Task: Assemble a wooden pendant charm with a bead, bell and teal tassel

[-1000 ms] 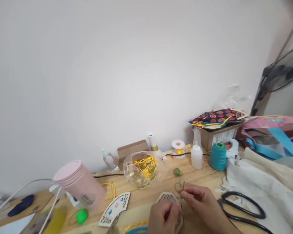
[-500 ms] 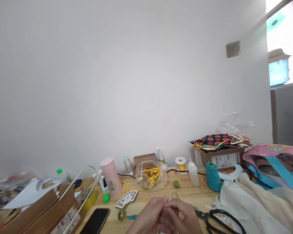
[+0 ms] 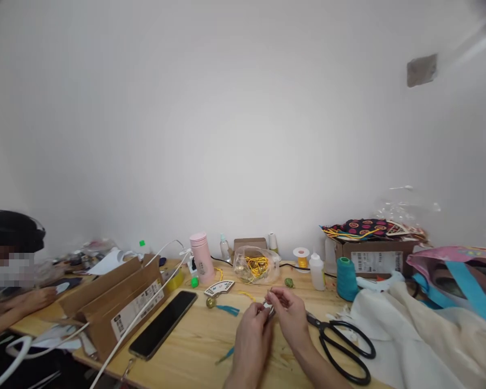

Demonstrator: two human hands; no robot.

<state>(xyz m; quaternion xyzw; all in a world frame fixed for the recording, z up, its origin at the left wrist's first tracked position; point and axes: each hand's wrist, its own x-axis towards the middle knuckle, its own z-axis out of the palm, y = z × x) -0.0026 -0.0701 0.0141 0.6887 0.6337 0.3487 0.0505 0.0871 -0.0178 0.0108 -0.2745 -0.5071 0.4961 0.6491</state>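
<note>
My left hand (image 3: 251,332) pinches a small flat white piece with a dark edge (image 3: 268,307), mostly hidden by the fingers. Against its upper side my right hand (image 3: 288,312) is closed in a pinch; what sits between those fingertips is too small to make out. A yellow cord (image 3: 247,295) lies just beyond the hands. Left of them rests a fan-shaped white charm (image 3: 219,288) with a brass bell (image 3: 211,302) and a teal tassel (image 3: 228,310). Another teal tassel end (image 3: 227,355) shows beside my left wrist. Black-handled scissors (image 3: 342,346) lie right of my right hand.
Behind stand a clear bag of yellow cords (image 3: 256,267), a pink bottle (image 3: 202,258), a glue bottle (image 3: 317,273) and a teal thread cone (image 3: 346,280). White cloth (image 3: 392,324) covers the right side. A phone (image 3: 164,324) and cardboard box (image 3: 117,308) lie left, near another person's hand (image 3: 42,298).
My view has tilted down and turned left, bringing another person into sight. Both hands appear raised and farther forward, and the white piece between them now shows.
</note>
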